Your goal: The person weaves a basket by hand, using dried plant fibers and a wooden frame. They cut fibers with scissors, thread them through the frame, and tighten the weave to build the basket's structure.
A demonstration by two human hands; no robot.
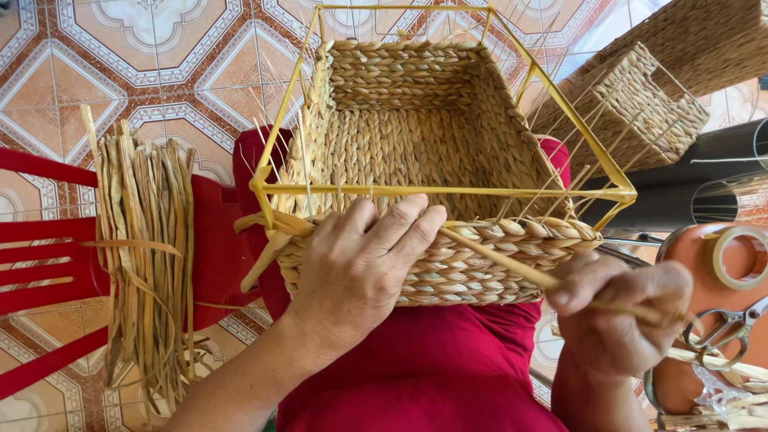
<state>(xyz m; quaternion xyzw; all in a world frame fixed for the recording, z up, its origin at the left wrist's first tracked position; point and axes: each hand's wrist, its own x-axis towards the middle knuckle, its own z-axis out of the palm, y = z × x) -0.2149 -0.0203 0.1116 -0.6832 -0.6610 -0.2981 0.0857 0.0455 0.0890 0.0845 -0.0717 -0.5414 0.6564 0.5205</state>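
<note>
A half-woven straw basket [416, 128] on a yellow wire frame [448, 190] rests on my lap, which is covered in red cloth [432, 360]. My left hand [360, 268] presses on the basket's near woven wall, fingers over the top rim. My right hand [616, 316] pinches a long dried straw strand [512, 264] that runs from the near rim out to the right.
A bundle of dried straw strips [144, 256] lies on a red plastic chair [48, 240] at the left. Finished woven baskets [640, 104] stand at the upper right. Scissors [728, 328] and a tape roll [740, 256] sit on an orange stool at the right. Patterned floor tiles lie beneath.
</note>
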